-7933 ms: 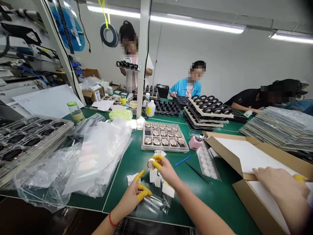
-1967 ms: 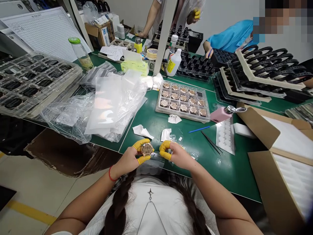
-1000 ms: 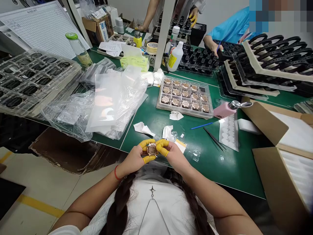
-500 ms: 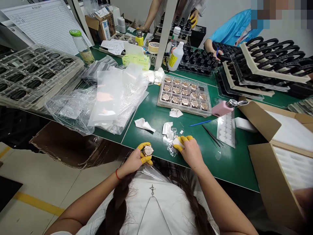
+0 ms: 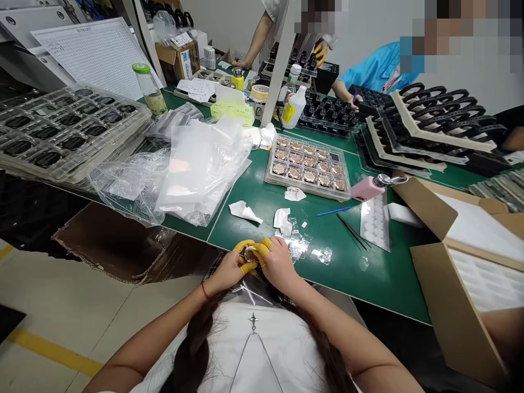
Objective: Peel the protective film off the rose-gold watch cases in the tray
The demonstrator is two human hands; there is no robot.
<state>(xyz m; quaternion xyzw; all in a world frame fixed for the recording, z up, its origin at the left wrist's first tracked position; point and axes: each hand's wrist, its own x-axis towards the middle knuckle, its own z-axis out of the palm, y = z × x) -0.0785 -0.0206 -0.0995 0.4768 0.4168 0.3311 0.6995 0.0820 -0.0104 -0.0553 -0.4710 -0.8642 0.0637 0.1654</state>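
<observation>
Just past the table's front edge, my left hand [image 5: 231, 268], with yellow finger cots, grips a round rose-gold watch head [image 5: 250, 254] by its rim. My right hand [image 5: 278, 265], also in yellow finger cots, is closed against the same watch head and covers part of it. Whether a small piece lies between its fingers is hidden. In front of the hands are a crumpled white wipe [image 5: 282, 220] and scraps of clear film [image 5: 301, 245]. A clear tray [image 5: 308, 188] of similar watch heads stands farther back.
Tweezers [image 5: 352, 232], a blue stick [image 5: 333, 211] and a pink pump bottle [image 5: 368, 188] lie or stand to the right. An open cardboard box [image 5: 434, 267] flanks the right side. Plastic bags [image 5: 192, 169] and stacked trays [image 5: 69, 131] fill the left. Two co-workers are across the table.
My right hand has moved left from the film scraps to the watch head. The white piece at its fingers is no longer visible. The view has shifted slightly.
</observation>
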